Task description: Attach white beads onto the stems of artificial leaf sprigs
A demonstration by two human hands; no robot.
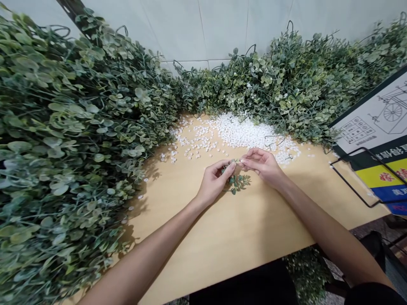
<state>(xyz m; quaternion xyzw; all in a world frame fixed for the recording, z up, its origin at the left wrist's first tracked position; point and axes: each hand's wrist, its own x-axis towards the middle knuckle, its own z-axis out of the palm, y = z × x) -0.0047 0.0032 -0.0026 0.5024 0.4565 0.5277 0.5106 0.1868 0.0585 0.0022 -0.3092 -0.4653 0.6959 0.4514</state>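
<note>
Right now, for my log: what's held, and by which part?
A sprig, pinched at its top by the left hand; right hand touches there.

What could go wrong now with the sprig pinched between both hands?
The small green plastic leaf sprig is pinched at its top by the left hand and right hand; it might slip onto the pale wooden table.
The loose pile of small white beads lies just beyond the hands; a brush could scatter them further.
Dropped, it could vanish among the heaped green artificial foliage.

Craft workshop: heaped artificial foliage [63, 140], beads [241, 133].
</note>
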